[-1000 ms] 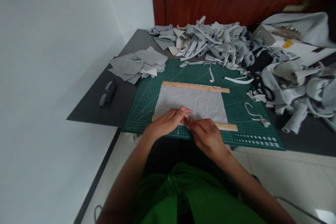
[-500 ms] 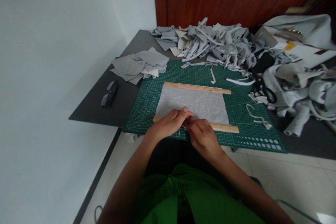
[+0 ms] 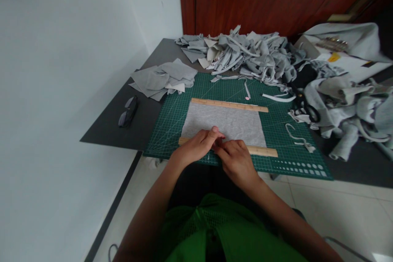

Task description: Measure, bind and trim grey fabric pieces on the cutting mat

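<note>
Grey cloth (image 3: 227,120) flat on the green mat (image 3: 168,127), roughly mid-mat, closer to its near edge than its far one. Wooden far ruler (image 3: 229,105) lies along the cloth's far edge, thin pale edge peeking out beyond it; wooden near ruler (image 3: 263,151) lies along the near edge. Right ends of both rulers overshoot the cloth.

Both hands at the middle of the near ruler, fingertips meeting. Left hand (image 3: 198,145) rests across the ruler, thumb up, fingers bent inward. Right hand (image 3: 236,157) has fingers curled, tips against the left's. Whether either pinches something small: cannot tell, fingertips hidden.

Mat's near edge has printed white dots and squares toward its right corner. Curly strip (image 3: 308,147) near the mat's right edge, knotted end toward the person. White strip (image 3: 278,98) near the far right corner. Black scissors (image 3: 312,113) at the right edge, among scraps. Thin strip (image 3: 247,90) with a pink tip near the far edge.

Flat grey pieces (image 3: 166,75) overlap the mat's far left corner. Dark glasses (image 3: 127,111) left of the mat on the surface (image 3: 104,133), near its left edge. Big scrap heap (image 3: 254,55) along the far edge; cloth rolls (image 3: 353,110) on the right; white box (image 3: 344,59) at the far right corner, grey fabric over it.
</note>
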Motion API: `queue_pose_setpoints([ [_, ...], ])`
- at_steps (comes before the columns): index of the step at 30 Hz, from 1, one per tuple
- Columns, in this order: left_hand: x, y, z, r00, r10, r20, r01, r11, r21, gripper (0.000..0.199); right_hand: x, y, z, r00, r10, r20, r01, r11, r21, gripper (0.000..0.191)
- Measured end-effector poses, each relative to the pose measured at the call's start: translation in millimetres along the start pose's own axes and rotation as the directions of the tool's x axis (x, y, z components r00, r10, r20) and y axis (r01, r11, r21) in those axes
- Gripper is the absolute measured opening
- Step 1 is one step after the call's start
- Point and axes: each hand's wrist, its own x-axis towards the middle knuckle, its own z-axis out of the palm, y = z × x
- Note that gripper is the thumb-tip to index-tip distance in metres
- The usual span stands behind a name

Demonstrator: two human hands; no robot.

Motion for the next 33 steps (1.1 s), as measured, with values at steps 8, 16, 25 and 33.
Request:
queue_pose_setpoints([
  [8,-2.8,-0.3,-1.1,1.000,-0.009,0.021,0.009,1.000,0.003,0.091,1.2,-0.8,-1.0,1.000,0.015,0.014,-0.016,0.998,0.058,0.030],
  [16,-3.1,1.3,-2.7,1.000,0.001,0.028,-0.002,1.000,0.031,0.091,10.4,-5.3,7.0,1.000,0.007,-0.009,-0.005,0.994,0.112,0.027],
  [25,-3.9,2.7,-0.7,1.000,-0.019,-0.002,0.019,0.997,0.077,0.091,0.0,-3.7,-7.5,0.998,0.010,0.058,-0.009,1.000,-0.018,0.022],
  [33,-2.1,5.2,1.6,0.999,0.028,0.029,-0.029,0.999,0.038,0.089,-25.8,15.8,-26.1,0.996,0.031,0.086,-0.026,0.998,-0.058,0.028],
])
